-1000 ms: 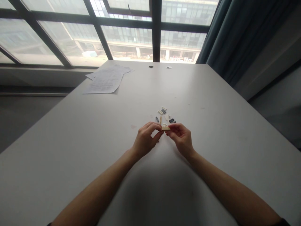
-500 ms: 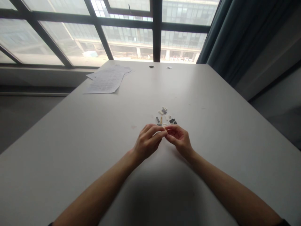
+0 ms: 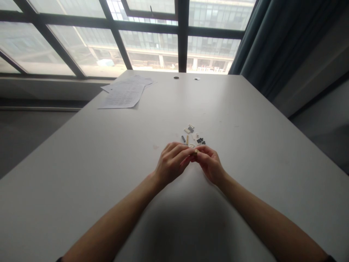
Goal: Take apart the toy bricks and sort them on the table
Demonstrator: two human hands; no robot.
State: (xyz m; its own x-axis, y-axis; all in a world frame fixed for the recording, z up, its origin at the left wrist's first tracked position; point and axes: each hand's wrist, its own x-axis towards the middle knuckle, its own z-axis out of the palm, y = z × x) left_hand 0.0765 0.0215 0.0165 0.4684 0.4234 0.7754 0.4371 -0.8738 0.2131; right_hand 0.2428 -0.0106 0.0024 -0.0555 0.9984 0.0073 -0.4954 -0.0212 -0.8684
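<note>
One tan block (image 3: 195, 153) is pinched betw. L hand (image 3: 173, 160) & R hand (image 3: 211, 163), equally near both; long axis unclear. Yellowish strip (image 3: 187, 139) lies just past L hand, pointing away.

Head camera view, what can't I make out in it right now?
All in the head view:
- Small tan piece: mostly hidden by the fingertips of the left hand and right hand, so its full shape is unclear.
- Printed papers: the text is too small and blurred to read.
- Black pieces: too small to tell their exact shapes.
- Blue-grey curtain: its top is cut off by the upper edge.
</note>
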